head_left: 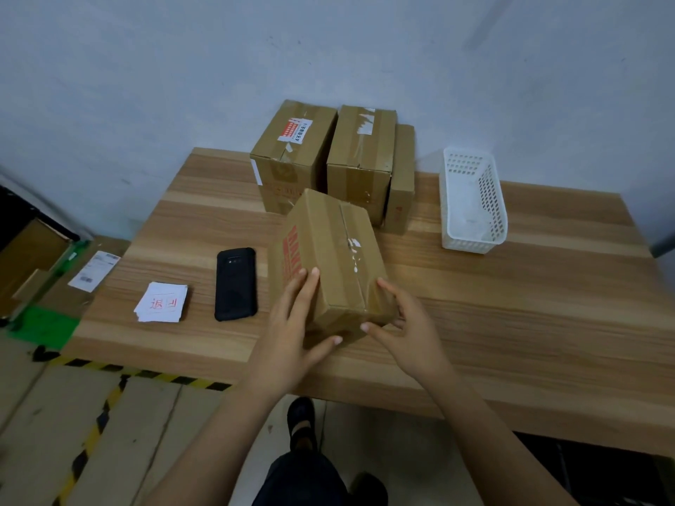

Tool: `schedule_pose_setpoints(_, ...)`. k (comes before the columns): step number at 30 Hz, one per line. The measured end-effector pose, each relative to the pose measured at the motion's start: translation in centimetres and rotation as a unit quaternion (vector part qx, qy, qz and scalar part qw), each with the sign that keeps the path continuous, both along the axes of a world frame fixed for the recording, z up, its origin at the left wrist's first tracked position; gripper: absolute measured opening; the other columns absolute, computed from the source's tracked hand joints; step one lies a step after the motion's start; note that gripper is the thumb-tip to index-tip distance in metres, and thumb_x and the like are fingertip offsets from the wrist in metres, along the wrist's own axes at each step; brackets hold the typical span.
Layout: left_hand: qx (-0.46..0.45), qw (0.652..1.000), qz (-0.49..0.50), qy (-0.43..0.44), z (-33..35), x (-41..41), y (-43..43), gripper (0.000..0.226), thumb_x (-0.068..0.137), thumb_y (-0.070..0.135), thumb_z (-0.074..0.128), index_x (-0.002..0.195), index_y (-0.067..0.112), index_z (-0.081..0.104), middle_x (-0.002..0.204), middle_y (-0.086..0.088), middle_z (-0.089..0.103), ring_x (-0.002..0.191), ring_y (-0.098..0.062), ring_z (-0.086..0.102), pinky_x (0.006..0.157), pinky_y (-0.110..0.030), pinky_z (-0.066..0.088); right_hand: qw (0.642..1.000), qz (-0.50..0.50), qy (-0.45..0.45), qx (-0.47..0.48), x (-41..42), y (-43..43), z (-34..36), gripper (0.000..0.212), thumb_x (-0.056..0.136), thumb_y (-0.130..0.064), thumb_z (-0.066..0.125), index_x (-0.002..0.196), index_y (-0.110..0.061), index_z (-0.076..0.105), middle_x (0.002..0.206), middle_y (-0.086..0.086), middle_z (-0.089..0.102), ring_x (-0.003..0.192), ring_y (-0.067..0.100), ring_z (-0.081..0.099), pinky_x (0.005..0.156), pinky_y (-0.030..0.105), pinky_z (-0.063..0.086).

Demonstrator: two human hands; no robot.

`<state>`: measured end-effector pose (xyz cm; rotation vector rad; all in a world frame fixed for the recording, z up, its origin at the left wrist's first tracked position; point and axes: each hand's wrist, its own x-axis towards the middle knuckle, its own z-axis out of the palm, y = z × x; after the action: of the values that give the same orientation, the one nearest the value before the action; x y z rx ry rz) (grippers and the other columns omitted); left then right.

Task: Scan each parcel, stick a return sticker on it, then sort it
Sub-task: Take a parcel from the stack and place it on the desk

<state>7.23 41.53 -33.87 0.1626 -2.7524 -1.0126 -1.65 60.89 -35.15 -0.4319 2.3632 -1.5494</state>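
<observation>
Only one view exists: a wide-angle camera on the person's head, looking forward and steeply down from close above the near edge of the counter (511, 304). The left grip (292, 323) and right grip (409, 334), holding the parcel (328, 257), sit mid-frame. The wall (328, 49) lies beyond them and the floor (365, 425) lies nearer than them.

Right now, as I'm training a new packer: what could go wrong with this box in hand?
The parcel looks tilted, gripped by the left hand and right hand only at its near end; it may slip. The black handset lies close on its left; a swing could knock it.
</observation>
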Motion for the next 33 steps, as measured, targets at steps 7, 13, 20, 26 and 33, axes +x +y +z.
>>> schedule_pose_setpoints(7, 0.031, 0.998, 0.017, 0.05, 0.2, -0.9, 0.2, 0.085, 0.085, 0.038, 0.068, 0.152, 0.033, 0.015, 0.155, 0.003, 0.03, 0.143, -0.011, 0.028, 0.112, -0.037, 0.036, 0.996, 0.0, 0.077, 0.054, -0.2, 0.2, 1.3, 0.068, 0.078, -0.018, 0.079, 0.137, -0.03, 0.047, 0.129, -0.012, 0.049, 0.119, 0.001, 0.046, 0.102, 0.024, 0.043)
schedule_pose_setpoints(13, 0.115, 0.993, 0.02, 0.019, -1.3, -1.4, 1.6, 0.076, 0.082, 0.03, 0.074, 0.146, 0.026, 0.034, 0.136, 0.012, 0.045, 0.118, 0.008, 0.044, 0.097, -0.009, 0.041, 0.979, 0.025, 0.125, 0.161, 0.0, 2.4, 3.5, 0.062, 0.086, -0.021, 0.07, 0.14, -0.035, 0.043, 0.136, -0.009, 0.038, 0.115, 0.002, 0.041, 0.093, 0.013, 0.037)
schedule_pose_setpoints(20, 0.126, 0.991, 0.037, 0.011, -1.7, -1.0, 0.4, 0.069, 0.082, 0.03, 0.072, 0.143, 0.025, 0.041, 0.13, 0.018, 0.047, 0.118, 0.001, 0.048, 0.095, -0.007, 0.039, 0.989, 0.0, 0.094, 0.11, 0.1, 2.7, 3.1, 0.074, 0.08, -0.02, 0.077, 0.142, -0.029, 0.039, 0.133, -0.008, 0.046, 0.115, 0.005, 0.05, 0.098, 0.025, 0.046)
schedule_pose_setpoints(26, 0.035, 0.996, 0.078, 0.01, -1.5, 0.3, -4.1, 0.068, 0.076, 0.034, 0.076, 0.136, 0.015, 0.052, 0.145, -0.001, 0.039, 0.132, -0.012, 0.038, 0.107, -0.037, 0.041, 0.993, 0.03, -0.034, 0.112, -0.5, 0.7, 0.7, 0.094, 0.076, -0.029, 0.081, 0.151, -0.03, 0.022, 0.144, -0.005, 0.033, 0.125, 0.003, 0.032, 0.103, 0.024, 0.032)
schedule_pose_setpoints(33, 0.009, 1.0, 0.016, 0.002, 0.1, 0.2, -4.2, 0.086, 0.082, 0.031, 0.074, 0.151, 0.03, 0.023, 0.158, 0.008, 0.021, 0.142, -0.007, 0.021, 0.113, -0.032, 0.026, 0.996, 0.029, -0.029, 0.085, -1.0, -2.4, -1.0, 0.089, 0.075, -0.024, 0.082, 0.147, -0.038, 0.031, 0.136, -0.01, 0.034, 0.125, 0.004, 0.033, 0.104, 0.025, 0.034)
